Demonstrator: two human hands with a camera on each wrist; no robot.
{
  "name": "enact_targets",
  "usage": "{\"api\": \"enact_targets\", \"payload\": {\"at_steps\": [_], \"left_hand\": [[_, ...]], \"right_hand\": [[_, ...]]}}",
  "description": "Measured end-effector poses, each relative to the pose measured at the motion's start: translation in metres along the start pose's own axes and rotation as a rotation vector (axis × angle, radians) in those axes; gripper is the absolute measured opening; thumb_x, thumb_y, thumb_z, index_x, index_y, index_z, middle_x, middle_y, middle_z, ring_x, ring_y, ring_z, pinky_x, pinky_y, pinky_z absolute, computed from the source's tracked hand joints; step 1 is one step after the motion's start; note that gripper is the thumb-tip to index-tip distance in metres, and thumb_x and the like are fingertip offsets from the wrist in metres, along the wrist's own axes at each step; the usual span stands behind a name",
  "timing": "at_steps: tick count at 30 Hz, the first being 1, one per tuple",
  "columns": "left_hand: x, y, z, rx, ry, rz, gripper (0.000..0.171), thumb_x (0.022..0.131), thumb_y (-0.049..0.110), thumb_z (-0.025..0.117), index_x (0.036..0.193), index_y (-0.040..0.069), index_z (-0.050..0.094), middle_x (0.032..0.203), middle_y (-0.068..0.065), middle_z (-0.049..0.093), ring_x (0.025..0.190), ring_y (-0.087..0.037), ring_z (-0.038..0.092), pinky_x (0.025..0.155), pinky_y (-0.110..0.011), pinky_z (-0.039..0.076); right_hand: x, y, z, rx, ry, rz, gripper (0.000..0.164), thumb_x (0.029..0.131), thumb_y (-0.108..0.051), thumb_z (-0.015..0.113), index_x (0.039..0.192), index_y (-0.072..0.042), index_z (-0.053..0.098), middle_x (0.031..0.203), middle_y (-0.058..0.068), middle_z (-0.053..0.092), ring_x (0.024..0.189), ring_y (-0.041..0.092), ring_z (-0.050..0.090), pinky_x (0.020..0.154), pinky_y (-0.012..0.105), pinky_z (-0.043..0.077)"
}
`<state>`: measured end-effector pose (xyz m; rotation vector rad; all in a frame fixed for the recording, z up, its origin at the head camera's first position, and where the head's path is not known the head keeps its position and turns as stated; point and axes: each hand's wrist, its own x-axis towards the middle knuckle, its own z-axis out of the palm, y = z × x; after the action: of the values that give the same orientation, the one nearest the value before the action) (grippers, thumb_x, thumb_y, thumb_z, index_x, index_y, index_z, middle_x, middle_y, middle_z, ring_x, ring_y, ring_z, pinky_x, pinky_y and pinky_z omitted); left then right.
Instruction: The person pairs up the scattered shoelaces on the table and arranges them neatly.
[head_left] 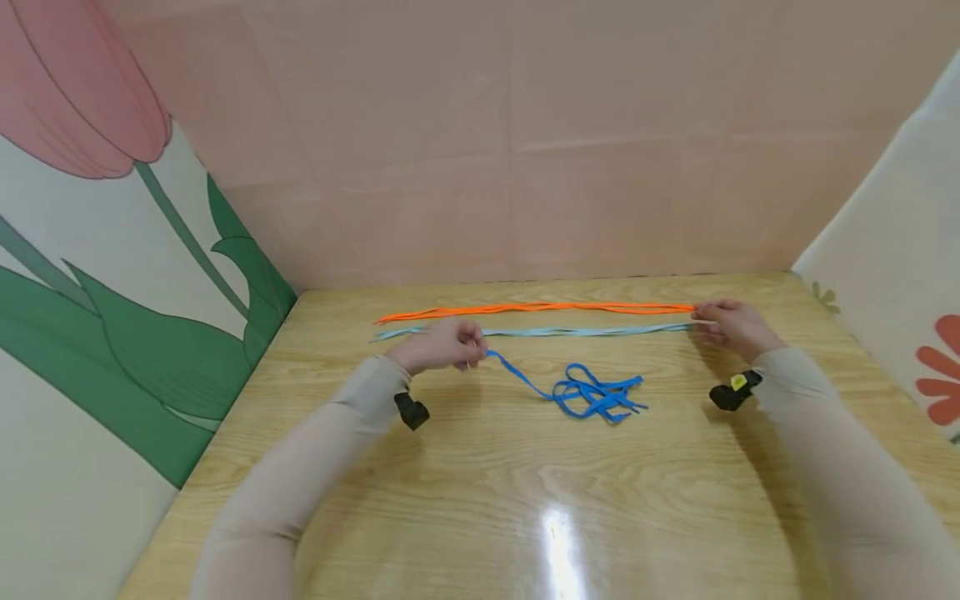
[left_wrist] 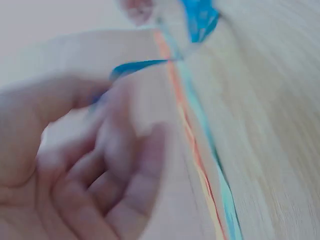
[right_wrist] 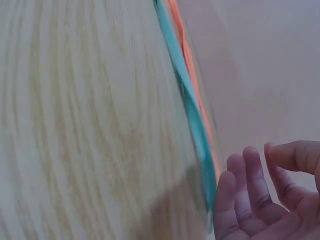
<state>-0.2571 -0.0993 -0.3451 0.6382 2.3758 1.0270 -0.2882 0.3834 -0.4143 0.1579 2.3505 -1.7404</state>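
Note:
My left hand pinches one end of a blue shoelace between thumb and forefinger, raised over the table. The rest of that lace slants down to a loose, looped heap. Beyond it lie an orange shoelace and a light blue shoelace, both folded lengthwise and stretched side by side from left to right. My right hand is at their right ends, overlapping them in the head view. In the right wrist view its fingers are loosely bent beside the laces, with nothing visible between thumb and forefinger.
The wooden table meets a pink back wall just behind the orange lace. Flower-printed panels stand at the left and right. Dark cameras are strapped to both wrists.

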Motion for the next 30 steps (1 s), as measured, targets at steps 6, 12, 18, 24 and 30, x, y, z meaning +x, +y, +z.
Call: {"api": "enact_targets", "payload": {"at_steps": [6,12,18,24,30], "left_hand": [[0.007,-0.009,-0.015,-0.332,0.226,-0.073,0.02,0.098,0.018,0.058,0.108,0.002,0.063,0.089,-0.007,0.058,0.07,-0.015,0.052,0.074,-0.027,0.054],[0.009,-0.013,-0.011,-0.381,0.242,-0.126,0.02,0.098,0.018,0.059,0.109,0.003,0.066,0.095,-0.011,0.06,0.071,-0.015,0.054,0.075,-0.027,0.054],[0.012,-0.012,-0.005,-0.386,0.227,-0.119,0.021,0.098,0.016,0.058,0.111,0.002,0.067,0.099,-0.013,0.061,0.073,-0.015,0.055,0.074,-0.026,0.054],[0.013,-0.012,0.001,-0.401,0.209,-0.122,0.02,0.098,0.014,0.057,0.109,0.002,0.067,0.091,-0.006,0.06,0.074,-0.016,0.055,0.077,-0.028,0.055],[0.012,-0.014,0.003,-0.402,0.202,-0.111,0.019,0.098,0.014,0.056,0.109,0.002,0.067,0.09,-0.005,0.059,0.072,-0.016,0.053,0.079,-0.03,0.055]], "right_hand": [[-0.012,-0.025,0.031,-0.182,-0.081,-0.139,0.049,0.104,-0.03,0.043,0.136,0.007,0.038,0.098,-0.023,0.06,0.092,-0.005,0.061,0.084,0.023,0.054],[-0.036,-0.054,0.084,-0.361,-0.222,-0.274,0.031,0.102,-0.021,0.051,0.122,0.002,0.051,0.114,0.014,0.061,0.094,0.013,0.064,0.082,0.033,0.054],[-0.058,-0.064,0.152,-0.685,-0.327,-0.404,0.009,0.095,-0.017,0.062,0.098,-0.009,0.062,0.091,0.005,0.064,0.079,0.017,0.059,0.068,0.031,0.05],[-0.07,-0.05,0.195,-0.992,-0.391,-0.455,0.015,0.085,-0.017,0.074,0.082,-0.015,0.059,0.074,-0.006,0.054,0.068,0.008,0.048,0.059,0.024,0.041],[-0.078,-0.052,0.19,-0.929,-0.464,-0.445,0.019,0.087,-0.014,0.071,0.078,-0.015,0.054,0.071,-0.006,0.049,0.064,0.008,0.044,0.055,0.021,0.035]]}}
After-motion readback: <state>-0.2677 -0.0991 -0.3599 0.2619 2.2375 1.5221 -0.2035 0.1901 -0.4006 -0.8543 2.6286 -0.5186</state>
